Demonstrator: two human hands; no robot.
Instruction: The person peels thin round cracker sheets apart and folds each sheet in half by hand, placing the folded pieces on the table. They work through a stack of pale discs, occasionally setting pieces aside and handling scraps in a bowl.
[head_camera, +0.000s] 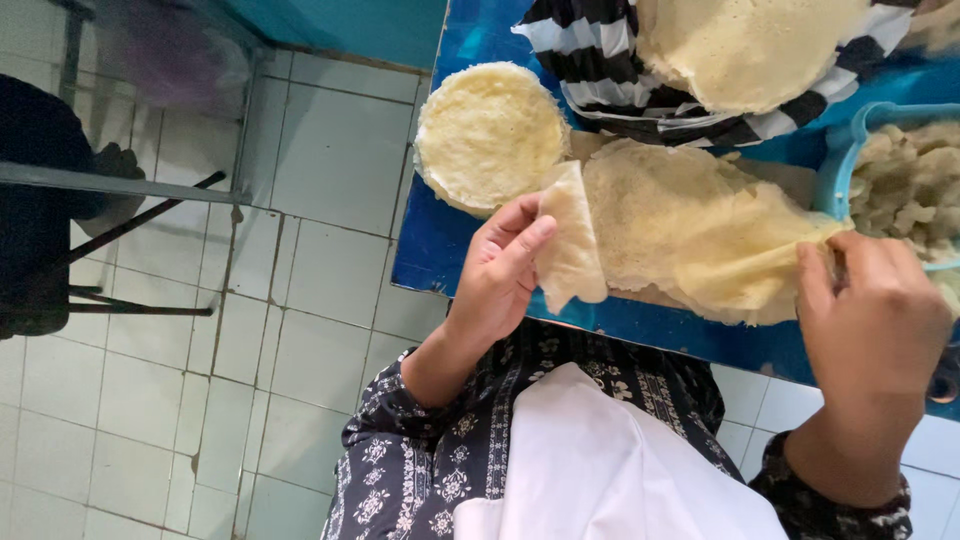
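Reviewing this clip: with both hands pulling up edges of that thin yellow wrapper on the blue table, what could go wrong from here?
The thin crepe wrapper is pinched at opposite ends, by the left hand at a folded flap and the right hand near the blue tub, so it may tear if stretched. Its near edge lies close to the blue table rim and could slide off. The round stack of wrappers also sits near the table's corner.

I am viewing a thin pale-yellow crepe (690, 230) lying spread and wrinkled on the blue table (440, 240); its left edge is folding over toward the middle, while its right edge is bunching up beside a blue tub.
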